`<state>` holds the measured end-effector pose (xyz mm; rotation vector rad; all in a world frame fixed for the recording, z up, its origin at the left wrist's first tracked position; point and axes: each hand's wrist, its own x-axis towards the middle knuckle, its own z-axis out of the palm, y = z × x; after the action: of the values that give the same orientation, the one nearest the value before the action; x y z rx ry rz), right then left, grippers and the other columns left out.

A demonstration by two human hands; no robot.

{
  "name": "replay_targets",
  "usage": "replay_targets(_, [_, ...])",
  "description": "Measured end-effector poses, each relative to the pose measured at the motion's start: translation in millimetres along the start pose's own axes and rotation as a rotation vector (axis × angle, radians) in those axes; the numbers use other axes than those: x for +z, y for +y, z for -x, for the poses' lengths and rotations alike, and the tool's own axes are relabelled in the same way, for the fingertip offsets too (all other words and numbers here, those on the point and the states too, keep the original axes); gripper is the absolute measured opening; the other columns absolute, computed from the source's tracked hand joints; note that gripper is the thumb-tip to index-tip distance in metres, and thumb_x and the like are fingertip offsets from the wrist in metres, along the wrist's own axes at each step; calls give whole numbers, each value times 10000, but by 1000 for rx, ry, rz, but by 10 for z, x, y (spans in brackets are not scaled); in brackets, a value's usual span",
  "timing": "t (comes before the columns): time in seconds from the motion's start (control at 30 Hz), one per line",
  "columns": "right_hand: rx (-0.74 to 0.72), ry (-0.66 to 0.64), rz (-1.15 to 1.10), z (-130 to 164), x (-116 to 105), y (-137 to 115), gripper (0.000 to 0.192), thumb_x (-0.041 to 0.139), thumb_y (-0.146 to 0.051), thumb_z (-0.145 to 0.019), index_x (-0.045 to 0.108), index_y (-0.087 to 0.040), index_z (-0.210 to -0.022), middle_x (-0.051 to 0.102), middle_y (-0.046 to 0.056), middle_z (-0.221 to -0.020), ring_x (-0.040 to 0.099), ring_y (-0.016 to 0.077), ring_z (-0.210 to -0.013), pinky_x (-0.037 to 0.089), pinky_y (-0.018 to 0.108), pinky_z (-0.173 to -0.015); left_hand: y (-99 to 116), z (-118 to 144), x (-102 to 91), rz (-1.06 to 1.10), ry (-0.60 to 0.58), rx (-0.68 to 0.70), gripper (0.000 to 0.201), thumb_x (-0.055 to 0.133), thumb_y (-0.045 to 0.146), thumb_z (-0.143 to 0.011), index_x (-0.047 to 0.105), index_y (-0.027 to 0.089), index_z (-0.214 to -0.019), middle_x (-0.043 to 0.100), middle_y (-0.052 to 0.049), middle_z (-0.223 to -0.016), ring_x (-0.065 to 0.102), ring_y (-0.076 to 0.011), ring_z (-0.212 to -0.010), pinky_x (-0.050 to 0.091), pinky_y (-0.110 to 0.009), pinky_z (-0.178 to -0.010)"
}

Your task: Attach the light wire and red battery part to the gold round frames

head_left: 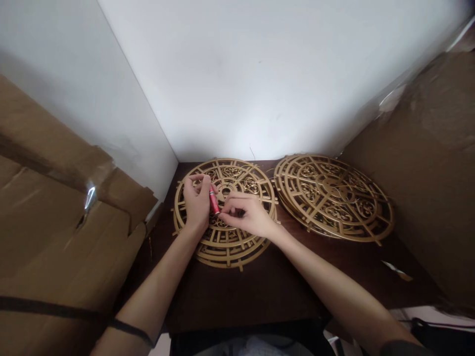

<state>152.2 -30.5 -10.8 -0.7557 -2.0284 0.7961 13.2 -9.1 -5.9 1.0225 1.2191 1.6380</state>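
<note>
between both sets of fingers, a red tube [214,201] is being pinched. left hand [196,201] and right hand [248,215] are clamping it over a gold disc [226,242].

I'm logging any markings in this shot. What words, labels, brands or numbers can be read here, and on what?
None can be read.
The red tube held by both hands shows a pale band, too small to read.
The gold discs and cardboard boxes show no lettering.

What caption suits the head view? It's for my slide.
Both hands hold a red tube over a stack of gold filigree discs.
</note>
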Motion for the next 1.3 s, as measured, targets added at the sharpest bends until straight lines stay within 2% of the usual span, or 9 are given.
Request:
replay_targets(0.23, [-73, -6, 202, 10, 32, 25, 154, 565, -213, -815, 571, -180, -664, 538, -12, -688, 482, 107, -630, 344, 230, -583, -55, -1, -9, -46, 20, 38, 221, 599, 291, -787, 429, 190, -884, 517, 66, -573, 475, -65, -423, 350, -158, -397])
replay_targets(0.47, [-64, -18, 291, 16, 38, 24, 158, 548, -222, -812, 561, -182, -660, 545, -13, -699, 482, 111, -646, 323, 238, -584, -83, -5, -6, -76, 48, 58, 222, 605, 281, -777, 427, 189, -874, 468, 77, -552, 457, -62, -420, 340, -153, -392])
replay_targets(0.57, [-78, -14, 246, 10, 29, 19, 168, 546, -233, -828, 560, -182, -668, 535, -11, -695, 481, 111, -642, 336, 239, -585, -48, -1, 4, -37, 26, 19, 226, 600, 283, -777, 417, 193, -873, 503, 74, -548, 456, -63, -397, 346, -154, -376])
replay_targets(0.77, [-55, 22, 7, -2, -10, -28, 154, 528, -262, -869, 599, -180, -759, 552, 12, -752, 496, 112, -634, 409, 246, -601, 9, -9, -5, 31, -12, -95, 250, 611, 310, -764, 412, 199, -867, 524, 81, -521, 422, -68, -333, 339, -165, -325])
replay_targets(0.9, [-31, 74, -59, -7, -24, -43, 137, 527, -231, -868, 608, -171, -776, 548, 11, -737, 497, 114, -636, 425, 257, -613, -9, -20, -17, 37, -26, -65, 255, 630, 302, -749, 431, 191, -864, 528, 74, -523, 456, -73, -374, 360, -160, -353])
replay_targets(1.13, [2, 65, -17, -13, -13, -22, 96, 530, -188, -861, 623, -176, -838, 552, 5, -758, 499, 106, -641, 434, 255, -617, -34, -36, -18, 45, -37, -37, 249, 632, 300, -744, 440, 187, -856, 529, 68, -518, 487, -87, -413, 382, -171, -389])
replay_targets(1.3, [-6, 111, -32, -24, -12, -11, 101, 520, -173, -863, 622, -179, -863, 557, 12, -803, 510, 108, -672, 449, 257, -626, -22, -31, -16, 50, -35, -34, 246, 629, 297, -745, 439, 185, -853, 530, 65, -520, 504, -91, -432, 395, -174, -410])
